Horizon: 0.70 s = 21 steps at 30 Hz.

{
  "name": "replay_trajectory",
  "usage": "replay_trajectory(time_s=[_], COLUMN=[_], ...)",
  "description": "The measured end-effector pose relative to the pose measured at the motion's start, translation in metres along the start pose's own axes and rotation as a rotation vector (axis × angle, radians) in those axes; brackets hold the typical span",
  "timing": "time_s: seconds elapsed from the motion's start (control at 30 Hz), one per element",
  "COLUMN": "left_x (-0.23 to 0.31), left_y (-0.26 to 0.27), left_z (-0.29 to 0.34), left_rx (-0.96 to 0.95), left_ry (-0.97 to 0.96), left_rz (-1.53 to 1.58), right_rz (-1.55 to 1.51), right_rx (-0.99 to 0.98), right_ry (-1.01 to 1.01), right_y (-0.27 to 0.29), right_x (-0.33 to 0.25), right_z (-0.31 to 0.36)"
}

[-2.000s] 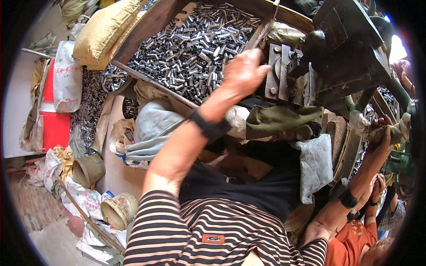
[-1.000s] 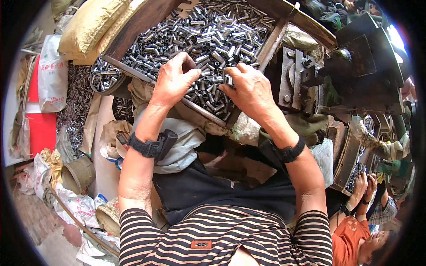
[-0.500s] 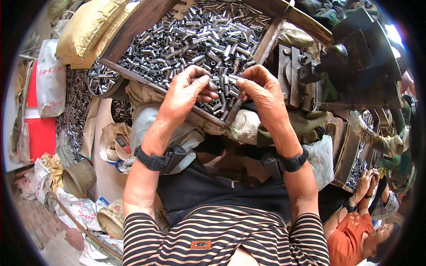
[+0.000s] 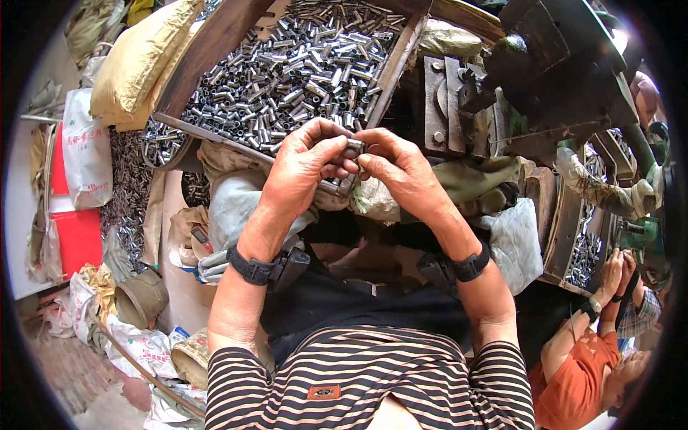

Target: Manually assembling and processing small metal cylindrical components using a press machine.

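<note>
My left hand (image 4: 299, 166) and my right hand (image 4: 403, 172) meet above the near corner of a wooden tray (image 4: 215, 140). Between their fingertips is a short, shiny metal sleeve (image 4: 355, 145), its hollow end showing. The left thumb and curled fingers press on it from one side; the right thumb and forefinger pinch it from the other. Whether the left fingers hide a second piece, I cannot tell. Beyond the hands, the tray is heaped with loose metal sleeves (image 4: 287, 89) of the same kind.
A dark machine (image 4: 559, 79) with bolted plates stands right of the tray. At left are yellow sacks (image 4: 143, 61), a round container (image 4: 163, 143) of sleeves and a bucket (image 4: 142, 297). A co-worker in an orange shirt (image 4: 577, 380) handles something beside another sleeve-filled box (image 4: 584, 261) at right.
My right hand has moved left and in, so both hands now meet at one sleeve; before, they were apart. The view has shifted, and the tray sits further left.
</note>
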State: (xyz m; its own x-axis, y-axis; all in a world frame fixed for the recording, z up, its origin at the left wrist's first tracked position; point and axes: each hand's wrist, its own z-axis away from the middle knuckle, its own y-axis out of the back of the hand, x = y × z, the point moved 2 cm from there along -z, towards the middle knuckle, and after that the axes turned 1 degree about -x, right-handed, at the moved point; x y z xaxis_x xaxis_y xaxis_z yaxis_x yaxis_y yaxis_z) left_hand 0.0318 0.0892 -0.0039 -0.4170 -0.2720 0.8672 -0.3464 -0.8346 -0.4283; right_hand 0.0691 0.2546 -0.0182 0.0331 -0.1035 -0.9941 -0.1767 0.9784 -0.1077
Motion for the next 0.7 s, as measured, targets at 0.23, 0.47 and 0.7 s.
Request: replay_trajectory(time_s=[0.23,0.47,0.7], left_x=[-0.001,-0.003,0.0], left_y=[-0.006,-0.01,-0.018], left_z=[0.004,0.005,0.01], left_rx=[0.001,-0.002,0.016], left_ry=[-0.007,-0.041,-0.219], left_rz=[-0.01,0.014,-0.347], right_rz=[-0.381,-0.479,-0.545], right_rx=[0.279,0.238,0.186], right_ry=[-0.046,-0.048,-0.087], right_y=[0.017,0.007,0.009], right_x=[-0.001,-0.001,0.007], right_z=[0.007,0.011,0.011])
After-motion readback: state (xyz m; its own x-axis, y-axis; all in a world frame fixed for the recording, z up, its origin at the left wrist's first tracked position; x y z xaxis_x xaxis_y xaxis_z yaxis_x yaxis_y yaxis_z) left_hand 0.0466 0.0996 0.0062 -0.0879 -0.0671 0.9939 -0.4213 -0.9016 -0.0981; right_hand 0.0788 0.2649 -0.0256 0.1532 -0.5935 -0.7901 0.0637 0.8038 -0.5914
